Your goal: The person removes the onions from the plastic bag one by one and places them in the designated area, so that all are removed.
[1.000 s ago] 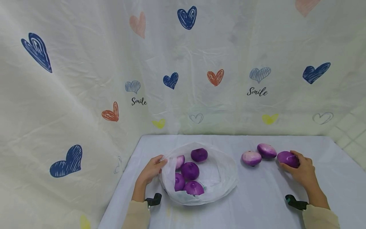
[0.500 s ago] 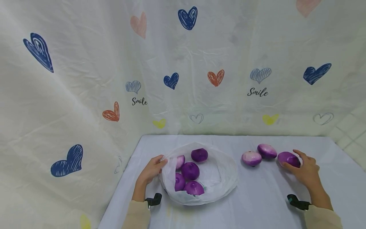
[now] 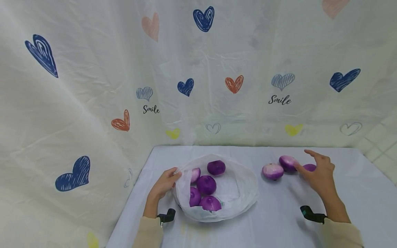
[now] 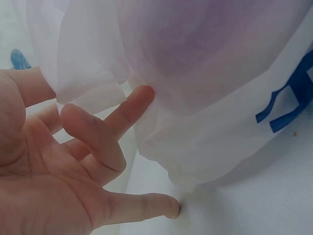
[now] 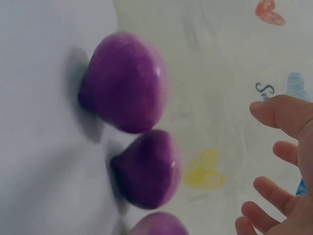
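My left hand (image 3: pixel 164 184) pinches the left rim of a white plastic bag (image 3: pixel 246 198), which stands with its mouth wide. Several purple onions lie in the bag, among them a dark one (image 3: pixel 206 185) near the middle. In the left wrist view, the thumb and a finger hold the thin film (image 4: pixel 93 58), and an onion shows through it. My right hand (image 3: pixel 321 174) hovers over three loose onions at the right, fingers spread and holding nothing. These are a pale onion (image 3: pixel 273 171), a second onion (image 3: pixel 287 163) and a third (image 3: pixel 309 167), partly hidden behind the hand.
A white cloth (image 3: pixel 279 213) covers the table. Behind it hangs a pale curtain (image 3: pixel 251 51) printed with hearts and "Smile". Black wrist mounts (image 3: pixel 167 216) are strapped on both forearms.
My right hand has let go of the rightmost onion and moved up and left over the loose onions. My left hand and the bag have stayed still.
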Action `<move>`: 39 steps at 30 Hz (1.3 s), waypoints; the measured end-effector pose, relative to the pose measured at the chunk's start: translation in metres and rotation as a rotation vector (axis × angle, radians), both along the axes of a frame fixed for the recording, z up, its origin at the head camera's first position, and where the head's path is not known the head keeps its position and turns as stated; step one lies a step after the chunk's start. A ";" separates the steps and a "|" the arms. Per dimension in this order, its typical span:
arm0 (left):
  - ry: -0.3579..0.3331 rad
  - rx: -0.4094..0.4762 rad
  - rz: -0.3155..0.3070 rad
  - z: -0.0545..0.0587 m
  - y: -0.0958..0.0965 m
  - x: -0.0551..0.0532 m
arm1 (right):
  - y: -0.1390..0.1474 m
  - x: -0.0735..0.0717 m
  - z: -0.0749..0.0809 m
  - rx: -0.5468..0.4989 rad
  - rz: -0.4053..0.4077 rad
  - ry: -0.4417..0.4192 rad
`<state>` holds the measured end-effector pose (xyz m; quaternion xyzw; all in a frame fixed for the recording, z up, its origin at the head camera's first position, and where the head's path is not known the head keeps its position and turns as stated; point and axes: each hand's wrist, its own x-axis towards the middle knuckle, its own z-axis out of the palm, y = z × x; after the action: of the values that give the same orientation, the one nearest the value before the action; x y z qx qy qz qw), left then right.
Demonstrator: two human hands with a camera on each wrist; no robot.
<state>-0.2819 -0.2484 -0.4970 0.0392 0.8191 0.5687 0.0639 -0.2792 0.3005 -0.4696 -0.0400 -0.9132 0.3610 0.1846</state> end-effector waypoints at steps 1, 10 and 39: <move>-0.006 0.003 0.003 0.000 0.000 0.000 | -0.007 0.001 0.003 -0.005 0.015 0.015; -0.008 0.022 0.004 0.003 0.000 0.001 | -0.064 0.013 0.022 -0.062 0.219 0.178; -0.008 0.031 -0.004 0.002 0.001 -0.002 | -0.224 0.053 -0.026 -0.098 0.832 0.126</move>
<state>-0.2842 -0.2477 -0.4953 0.0393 0.8097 0.5816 0.0678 -0.2263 0.0765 -0.4955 0.3454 -0.8202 0.4496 0.0767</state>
